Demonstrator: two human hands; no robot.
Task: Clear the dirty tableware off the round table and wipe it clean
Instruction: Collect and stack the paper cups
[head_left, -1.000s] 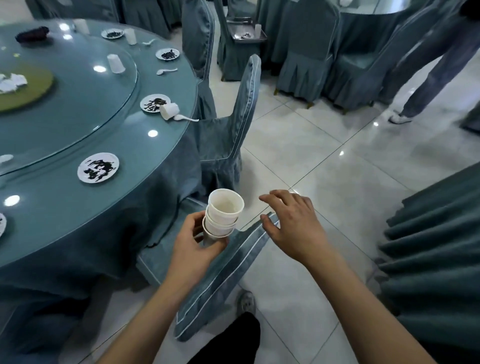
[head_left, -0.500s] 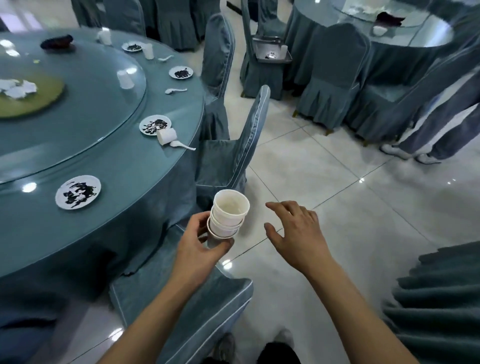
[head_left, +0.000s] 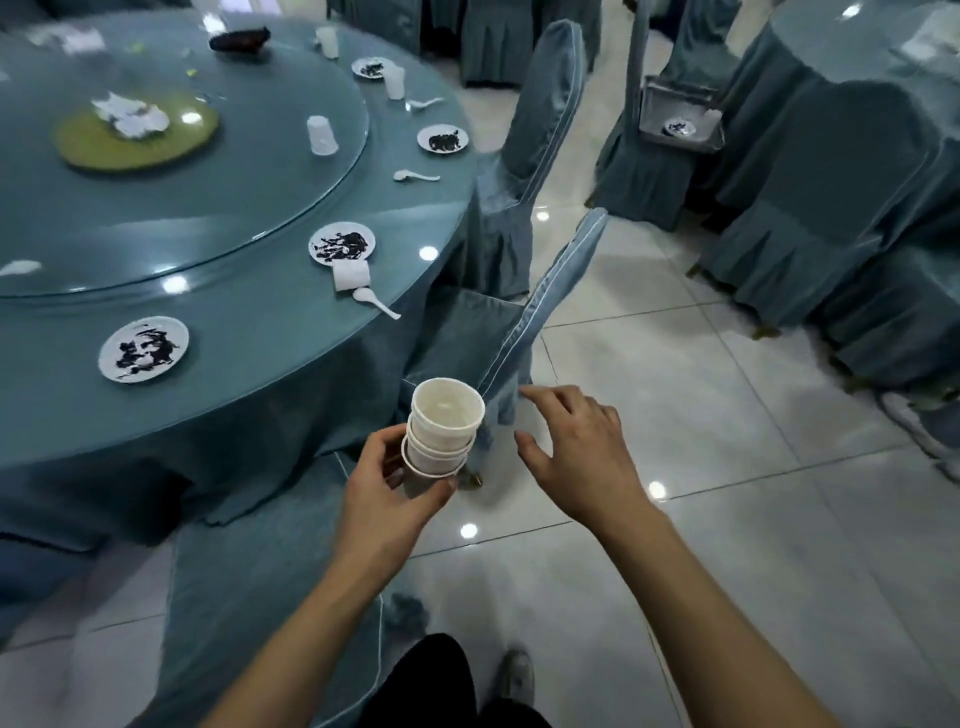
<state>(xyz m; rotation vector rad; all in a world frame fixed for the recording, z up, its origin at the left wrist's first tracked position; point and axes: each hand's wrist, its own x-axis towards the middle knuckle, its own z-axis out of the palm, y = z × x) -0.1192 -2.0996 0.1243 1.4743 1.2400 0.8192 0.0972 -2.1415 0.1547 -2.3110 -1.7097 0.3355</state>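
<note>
Filling the upper left of the frame, the round bench (head_left: 270, 364) carries the dirty ware not yet cleared. Largest of it, a smeared plate (head_left: 144, 349) sits at left centre and a second plate (head_left: 341, 244) lies above and right of it. A tipped cup (head_left: 352, 275) lies on its side touching that plate, its spoon (head_left: 376, 302) angling down-right toward the rim. All of this lies up and left of the hands. The left hand (head_left: 387, 493) is nearer, but its grip already holds a stack of cups (head_left: 444, 426), mouths up. The right hand (head_left: 582, 454) hovers beside the stack, fingers spread and empty, so it likely must reach across.
</note>
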